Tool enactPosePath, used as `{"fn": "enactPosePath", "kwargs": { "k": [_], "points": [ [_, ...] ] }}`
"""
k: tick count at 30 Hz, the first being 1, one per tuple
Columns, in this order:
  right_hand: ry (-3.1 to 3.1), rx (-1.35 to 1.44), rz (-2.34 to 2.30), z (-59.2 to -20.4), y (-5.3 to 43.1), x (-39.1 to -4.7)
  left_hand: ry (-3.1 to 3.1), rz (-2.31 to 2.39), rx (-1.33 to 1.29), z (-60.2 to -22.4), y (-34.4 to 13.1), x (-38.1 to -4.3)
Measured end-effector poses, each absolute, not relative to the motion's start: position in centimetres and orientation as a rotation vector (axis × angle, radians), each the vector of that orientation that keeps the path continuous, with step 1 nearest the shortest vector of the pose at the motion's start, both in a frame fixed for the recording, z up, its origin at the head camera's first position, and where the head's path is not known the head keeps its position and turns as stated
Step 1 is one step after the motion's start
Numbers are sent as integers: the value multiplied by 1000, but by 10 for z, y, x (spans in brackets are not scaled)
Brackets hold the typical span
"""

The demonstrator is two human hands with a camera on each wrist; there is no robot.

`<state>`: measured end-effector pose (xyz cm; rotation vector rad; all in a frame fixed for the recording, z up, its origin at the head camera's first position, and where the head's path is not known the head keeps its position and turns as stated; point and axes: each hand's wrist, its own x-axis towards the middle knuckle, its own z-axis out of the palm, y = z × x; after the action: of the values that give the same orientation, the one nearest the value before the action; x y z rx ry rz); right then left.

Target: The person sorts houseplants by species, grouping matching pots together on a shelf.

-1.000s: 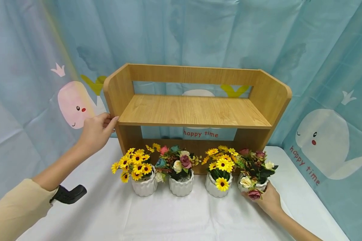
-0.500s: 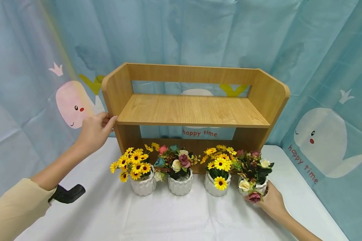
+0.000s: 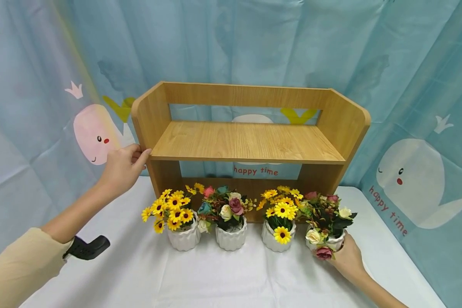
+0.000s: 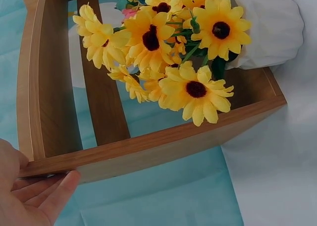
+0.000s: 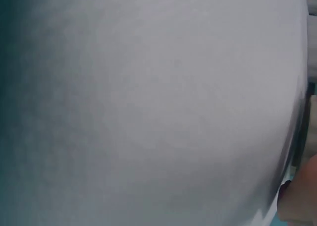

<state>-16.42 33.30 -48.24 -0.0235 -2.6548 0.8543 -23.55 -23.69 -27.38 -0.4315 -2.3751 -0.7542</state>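
Rose pot [image 3: 329, 226], before the right end of the shelf [image 3: 248, 140]: probably light, slick; hold low. Your right hand [image 3: 348, 259], fingers curled, grips it; your left hand [image 3: 121, 169] pinches the shelf's left side.

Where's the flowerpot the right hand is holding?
In the head view, the ribbed white pot of roses is rightmost in the row, beside the white pot of yellow daisies, before the brown wooden shelf.

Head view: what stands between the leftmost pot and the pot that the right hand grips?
In the head view, two stand between them: the mixed-flower pot, then the yellow-flower pot, nearer the right hand.
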Motion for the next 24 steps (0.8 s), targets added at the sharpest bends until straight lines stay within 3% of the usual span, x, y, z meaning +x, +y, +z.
{"fn": "enactPosePath", "kwargs": {
  "k": [24],
  "points": [
    [-2742, -50, 761, -417, 337, -141, -2410, -767, -415, -271, -236, -233]
  ]
}}
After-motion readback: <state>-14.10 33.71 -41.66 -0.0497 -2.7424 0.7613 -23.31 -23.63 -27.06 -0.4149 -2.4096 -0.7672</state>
